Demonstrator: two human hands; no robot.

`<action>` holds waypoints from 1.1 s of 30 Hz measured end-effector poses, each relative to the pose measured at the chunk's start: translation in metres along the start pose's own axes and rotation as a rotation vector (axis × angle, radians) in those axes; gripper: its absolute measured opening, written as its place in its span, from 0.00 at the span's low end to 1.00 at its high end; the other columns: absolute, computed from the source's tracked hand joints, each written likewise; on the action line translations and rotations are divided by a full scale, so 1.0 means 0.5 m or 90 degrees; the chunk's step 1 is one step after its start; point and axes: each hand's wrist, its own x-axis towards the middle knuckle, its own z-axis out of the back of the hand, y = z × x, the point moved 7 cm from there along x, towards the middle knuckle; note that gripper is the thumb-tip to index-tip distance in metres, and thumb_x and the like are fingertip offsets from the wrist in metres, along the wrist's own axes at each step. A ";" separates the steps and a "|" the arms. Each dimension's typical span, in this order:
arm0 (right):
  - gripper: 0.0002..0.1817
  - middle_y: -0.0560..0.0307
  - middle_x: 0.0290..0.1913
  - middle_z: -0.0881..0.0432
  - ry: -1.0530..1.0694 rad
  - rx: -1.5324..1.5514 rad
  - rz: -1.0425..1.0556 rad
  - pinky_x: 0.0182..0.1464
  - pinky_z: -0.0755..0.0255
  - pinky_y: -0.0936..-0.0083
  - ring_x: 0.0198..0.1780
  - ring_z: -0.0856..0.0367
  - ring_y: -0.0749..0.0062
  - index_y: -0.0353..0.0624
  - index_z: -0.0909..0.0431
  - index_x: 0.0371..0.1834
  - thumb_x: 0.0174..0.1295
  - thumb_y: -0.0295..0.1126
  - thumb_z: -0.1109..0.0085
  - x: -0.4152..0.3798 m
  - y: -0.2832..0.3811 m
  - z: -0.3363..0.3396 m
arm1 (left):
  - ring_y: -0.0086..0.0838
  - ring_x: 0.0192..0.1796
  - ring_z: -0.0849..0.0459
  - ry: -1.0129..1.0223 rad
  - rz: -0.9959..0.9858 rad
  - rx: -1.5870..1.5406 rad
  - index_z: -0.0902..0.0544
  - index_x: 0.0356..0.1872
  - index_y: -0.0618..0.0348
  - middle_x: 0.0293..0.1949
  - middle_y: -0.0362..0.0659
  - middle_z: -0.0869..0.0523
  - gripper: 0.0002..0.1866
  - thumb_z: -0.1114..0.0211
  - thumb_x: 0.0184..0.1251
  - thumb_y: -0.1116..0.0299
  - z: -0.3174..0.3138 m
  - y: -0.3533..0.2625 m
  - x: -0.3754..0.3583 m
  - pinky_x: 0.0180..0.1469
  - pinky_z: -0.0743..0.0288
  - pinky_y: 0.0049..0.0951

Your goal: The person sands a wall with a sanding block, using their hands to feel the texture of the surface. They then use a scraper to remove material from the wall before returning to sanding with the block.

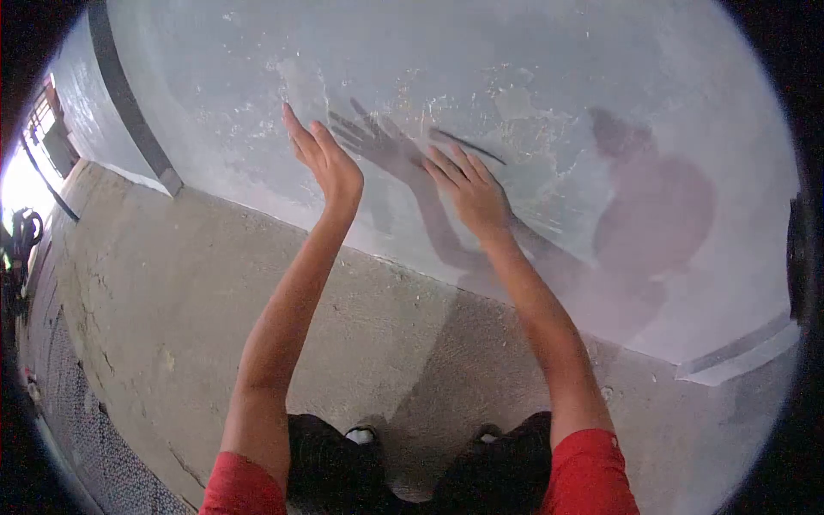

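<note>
My left hand [326,167] is raised in front of a grey painted wall [257,51], its fingers stretched out and the palm turned toward the right. Nothing shows in it. To its right, my right hand [470,190] has its fingers spread, back toward me, in front of the same wall. A thin dark streak [468,146] runs slantwise on the wall, right at those fingertips. Between the two hands falls the shadow of a hand [378,142]. Scratches and peeling paint patches [515,107] mark the wall around them.
A rough concrete floor [172,275] meets the wall's base. Dark vertical bands [129,94] edge the wall at left. Beyond is a bright opening [26,180] with dark cables or cords beside it. My shadow [652,215] covers the wall's right part. My legs [335,468] are below.
</note>
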 end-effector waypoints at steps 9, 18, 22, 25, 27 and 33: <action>0.28 0.69 0.69 0.37 0.057 -0.014 0.044 0.69 0.44 0.71 0.68 0.40 0.72 0.56 0.33 0.64 0.57 0.31 0.53 -0.096 -0.038 0.009 | 0.48 0.74 0.57 -0.041 0.042 -0.077 0.55 0.71 0.63 0.72 0.54 0.53 0.31 0.67 0.75 0.54 -0.094 0.004 -0.027 0.73 0.66 0.43; 0.25 0.59 0.66 0.32 0.049 0.483 -0.123 0.67 0.41 0.62 0.67 0.36 0.58 0.49 0.37 0.67 0.65 0.33 0.55 0.144 0.066 -0.061 | 0.44 0.75 0.60 0.069 0.052 0.032 0.51 0.72 0.58 0.73 0.51 0.54 0.30 0.61 0.74 0.57 -0.030 0.035 -0.036 0.74 0.68 0.41; 0.25 0.59 0.70 0.37 -0.037 0.183 0.054 0.70 0.48 0.62 0.70 0.41 0.61 0.50 0.35 0.66 0.63 0.30 0.56 0.198 0.163 -0.051 | 0.46 0.75 0.63 0.037 0.036 0.115 0.52 0.72 0.54 0.74 0.50 0.57 0.30 0.65 0.75 0.52 0.043 0.036 -0.018 0.74 0.68 0.44; 0.24 0.55 0.69 0.36 -0.028 0.428 0.071 0.70 0.47 0.64 0.69 0.39 0.58 0.46 0.35 0.66 0.65 0.32 0.57 0.181 0.169 -0.046 | 0.45 0.75 0.64 0.026 0.041 0.092 0.53 0.72 0.54 0.74 0.50 0.59 0.31 0.68 0.74 0.49 0.052 0.049 -0.019 0.74 0.67 0.44; 0.24 0.52 0.68 0.35 0.006 0.694 0.064 0.69 0.46 0.65 0.68 0.38 0.56 0.43 0.36 0.66 0.67 0.35 0.57 0.153 0.140 -0.045 | 0.46 0.75 0.57 -0.024 0.094 0.087 0.49 0.71 0.56 0.73 0.52 0.51 0.32 0.69 0.74 0.46 0.049 0.101 -0.026 0.73 0.64 0.44; 0.35 0.44 0.63 0.30 0.161 0.932 -0.535 0.62 0.38 0.67 0.61 0.30 0.56 0.36 0.35 0.64 0.67 0.56 0.57 0.011 0.004 -0.146 | 0.57 0.63 0.34 0.266 0.528 -0.018 0.38 0.67 0.59 0.62 0.56 0.29 0.38 0.71 0.70 0.39 -0.064 0.365 -0.138 0.64 0.43 0.51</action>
